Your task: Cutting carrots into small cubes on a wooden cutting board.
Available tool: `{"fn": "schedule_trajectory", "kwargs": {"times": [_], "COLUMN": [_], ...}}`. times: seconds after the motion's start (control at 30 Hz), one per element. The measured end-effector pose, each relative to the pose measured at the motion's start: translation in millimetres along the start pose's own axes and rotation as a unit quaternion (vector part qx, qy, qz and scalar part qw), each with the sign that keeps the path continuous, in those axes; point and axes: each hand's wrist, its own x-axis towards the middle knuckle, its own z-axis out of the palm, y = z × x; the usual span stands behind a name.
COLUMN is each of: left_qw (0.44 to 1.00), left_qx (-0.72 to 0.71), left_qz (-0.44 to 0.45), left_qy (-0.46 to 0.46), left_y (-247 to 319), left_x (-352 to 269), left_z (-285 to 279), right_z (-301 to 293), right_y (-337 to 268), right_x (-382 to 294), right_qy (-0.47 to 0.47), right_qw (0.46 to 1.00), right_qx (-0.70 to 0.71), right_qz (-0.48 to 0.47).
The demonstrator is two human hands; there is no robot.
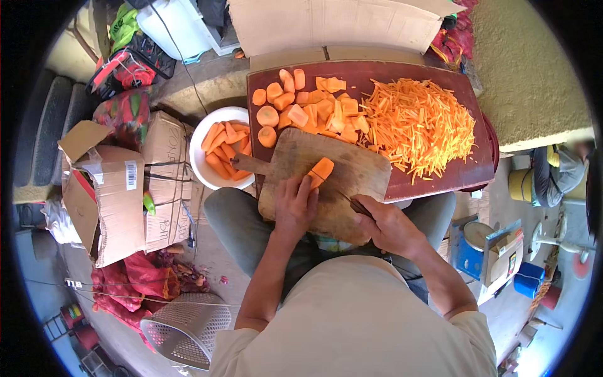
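My left hand (296, 202) holds a peeled carrot piece (323, 170) against a worn wooden cutting board (292, 151). The board lies over my lap and the near edge of a dark red tabletop (452, 174). In my right hand (388, 224) is the handle of a knife (360, 207); its blade is hard to make out against the board. Beyond the board lie cut carrot chunks and slabs (325, 108). A large heap of carrot strips (419, 122) rests at the right of the tabletop.
A white basin (200, 165) of peeled carrots (226, 148) stands left of the tabletop. Further left are cardboard boxes (120, 202), red mesh sacks (127, 282) and a perforated plastic basket (188, 325). An upright cardboard sheet (330, 28) stands behind. Another person (563, 169) sits at the far right.
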Motion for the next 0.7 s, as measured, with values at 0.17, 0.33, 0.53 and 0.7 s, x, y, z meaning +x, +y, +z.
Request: {"fn": "schedule_trajectory", "kwargs": {"times": [0.17,0.33,0.53,0.7], "left_qw": [1.000,1.000,0.999,0.999], "left_qx": [0.005,-0.012,-0.042,-0.033], "left_qz": [0.006,-0.004,-0.014,-0.012], "left_qy": [0.001,-0.003,0.002,-0.023], "left_y": [0,-2,-3,4], "left_x": [5,3,1,-4], "left_z": [-2,-1,2,1], "right_z": [-4,-3,28,29], "right_y": [-1,3,13,30], "right_x": [10,22,41,50], "right_qy": [-0.042,-0.087,-0.070,-0.029], "right_qw": [0.998,0.993,0.990,0.996], "right_qx": [-0.007,-0.012,-0.110,-0.088], "right_qz": [0.041,0.079,0.054,0.017]}}
